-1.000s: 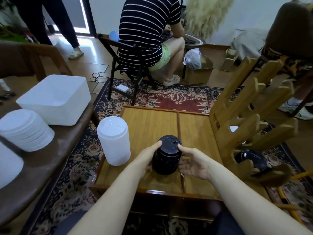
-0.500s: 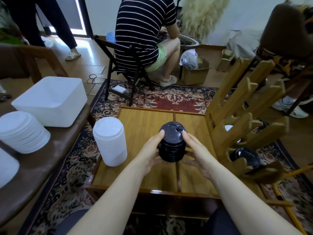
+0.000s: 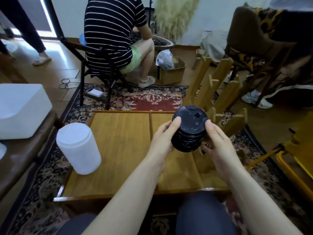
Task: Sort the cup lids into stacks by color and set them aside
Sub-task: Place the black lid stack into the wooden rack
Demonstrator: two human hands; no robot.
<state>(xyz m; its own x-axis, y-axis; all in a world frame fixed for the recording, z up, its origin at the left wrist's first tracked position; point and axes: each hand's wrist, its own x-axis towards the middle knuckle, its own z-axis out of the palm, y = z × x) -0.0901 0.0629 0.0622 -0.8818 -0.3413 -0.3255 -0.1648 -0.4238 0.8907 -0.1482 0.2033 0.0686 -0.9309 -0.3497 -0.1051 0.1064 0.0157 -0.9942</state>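
Both hands up — left hand (image 3: 162,138) and right hand (image 3: 218,143) clasp black lid stack (image 3: 188,131) between them, clear above bench (image 3: 122,150). Stack axis tilts away. White lid stack (image 3: 78,148) stands well off left hand — nearer that side.

One black lid stack (image 3: 188,131), one white lid stack (image 3: 78,148)

Patterned rug (image 3: 152,99), wooden floor (image 3: 55,77)
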